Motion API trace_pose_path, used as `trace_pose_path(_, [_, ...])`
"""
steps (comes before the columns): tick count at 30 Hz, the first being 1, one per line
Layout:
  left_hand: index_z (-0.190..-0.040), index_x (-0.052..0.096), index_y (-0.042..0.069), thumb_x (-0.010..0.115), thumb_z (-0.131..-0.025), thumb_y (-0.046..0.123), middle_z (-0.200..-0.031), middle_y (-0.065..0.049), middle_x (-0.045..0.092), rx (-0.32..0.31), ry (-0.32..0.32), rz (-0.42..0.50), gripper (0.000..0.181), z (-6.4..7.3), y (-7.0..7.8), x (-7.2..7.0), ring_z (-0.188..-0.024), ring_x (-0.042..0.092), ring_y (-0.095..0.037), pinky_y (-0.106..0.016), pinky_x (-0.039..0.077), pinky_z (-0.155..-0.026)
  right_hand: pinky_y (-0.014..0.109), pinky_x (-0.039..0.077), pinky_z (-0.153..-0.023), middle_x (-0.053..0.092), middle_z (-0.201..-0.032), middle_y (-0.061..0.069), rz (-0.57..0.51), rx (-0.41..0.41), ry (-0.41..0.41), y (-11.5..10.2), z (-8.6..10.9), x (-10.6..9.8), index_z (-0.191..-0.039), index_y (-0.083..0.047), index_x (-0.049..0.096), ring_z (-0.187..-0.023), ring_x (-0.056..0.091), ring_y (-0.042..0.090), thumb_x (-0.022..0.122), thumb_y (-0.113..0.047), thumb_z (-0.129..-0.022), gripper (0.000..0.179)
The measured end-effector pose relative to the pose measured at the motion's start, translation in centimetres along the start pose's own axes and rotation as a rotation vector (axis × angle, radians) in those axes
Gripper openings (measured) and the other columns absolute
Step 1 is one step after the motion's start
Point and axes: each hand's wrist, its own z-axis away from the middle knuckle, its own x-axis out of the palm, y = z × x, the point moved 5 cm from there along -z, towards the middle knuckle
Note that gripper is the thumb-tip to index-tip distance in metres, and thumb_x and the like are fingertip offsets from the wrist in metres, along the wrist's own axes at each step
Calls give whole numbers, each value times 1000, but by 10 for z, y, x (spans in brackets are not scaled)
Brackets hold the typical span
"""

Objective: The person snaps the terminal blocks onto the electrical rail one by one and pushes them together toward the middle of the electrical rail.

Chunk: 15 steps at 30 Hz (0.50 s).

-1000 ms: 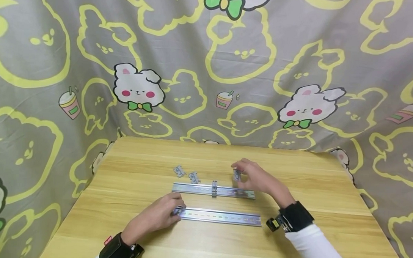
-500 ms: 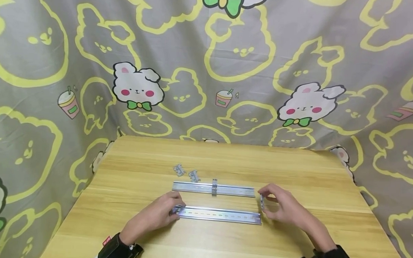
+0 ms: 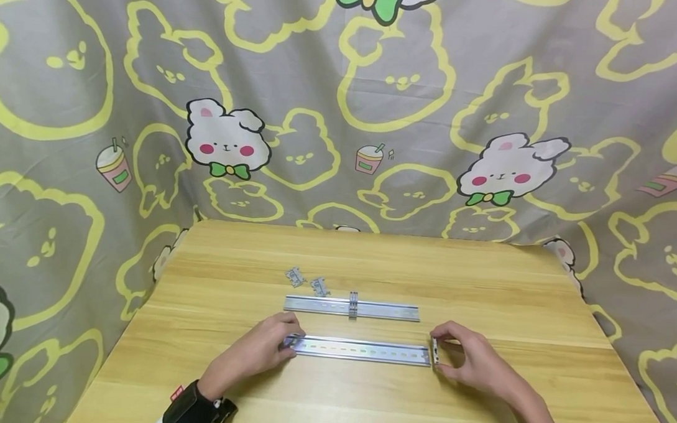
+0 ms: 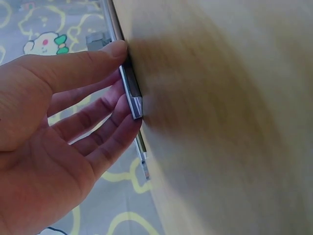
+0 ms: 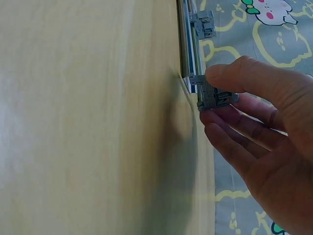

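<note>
The near slotted metal DIN rail lies crosswise on the table. My left hand grips its left end between thumb and fingers, as the left wrist view also shows along the rail's edge. At the right end, my right hand pinches a grey plastic terminal block upright by its two ends. In the right wrist view the terminal block overlaps the rail's end, thumb on one side and fingertips on the other.
Behind lies a second DIN rail with a cluster of narrow grey blocks clipped near its middle. Two loose grey terminal blocks lie flat beyond its left part. A patterned curtain surrounds the wooden table.
My right hand has carried the terminal block from behind the far rail, right and toward me, to the near rail's right end. The left hand stays on the left end.
</note>
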Motion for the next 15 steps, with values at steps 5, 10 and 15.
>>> trace_pose_path(5, [-110,76,7,85,-80,9,-104,0,66,5,-2,6,31,0,1,-1,-91,62,-11,-26,58,-82,36,59,-91,70,-114,6,-25,18,-9,4,1,5,-115,-4,64,-105,69,21,89,2,-70,51])
trace_pose_path(10, [-109,77,7,85,-80,8,-102,2,65,7,-3,5,30,0,1,-1,-90,62,-11,-26,58,-82,34,59,-91,69,-114,8,-70,18,-16,5,2,8,-115,-1,63,-106,69,22,87,5,-71,51])
trace_pose_path(15, [-108,77,7,85,-80,8,-102,1,66,1,-1,7,29,0,2,-1,-91,63,-12,-27,59,-82,34,59,-91,69,-114,9,-101,7,-6,4,2,9,-115,0,63,-106,69,26,87,6,-70,51])
